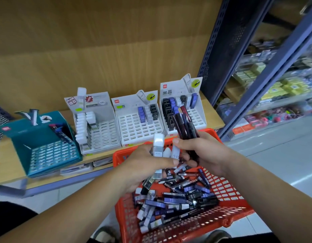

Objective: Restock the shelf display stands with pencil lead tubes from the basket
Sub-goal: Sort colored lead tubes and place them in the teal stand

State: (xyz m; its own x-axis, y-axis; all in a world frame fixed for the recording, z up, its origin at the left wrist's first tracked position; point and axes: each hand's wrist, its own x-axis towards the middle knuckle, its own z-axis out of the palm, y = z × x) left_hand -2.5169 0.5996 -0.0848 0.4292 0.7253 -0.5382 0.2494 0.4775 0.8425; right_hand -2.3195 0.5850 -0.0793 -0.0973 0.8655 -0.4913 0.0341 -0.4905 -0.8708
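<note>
An orange basket [227, 216] in front of me holds several loose lead tubes [176, 199], black, blue and white. Over the basket my left hand [143, 165] grips a few white tubes [158, 146]. Just to its right, my right hand [202, 151] holds a bundle of long dark red and black tubes [185, 123] that point up. On the wooden shelf [216, 118] stand four display stands: a teal one [51, 149] at the left, then three white ones [97, 123] [139, 120] [183, 109], each partly filled.
A wood-grain back panel rises behind the stands. A blue metal shelf upright [220, 55] stands at the right, with a blurred aisle of stocked shelves [278, 88] beyond. Flat packets [102, 162] lie under the shelf edge. Grey tiled floor lies at the right.
</note>
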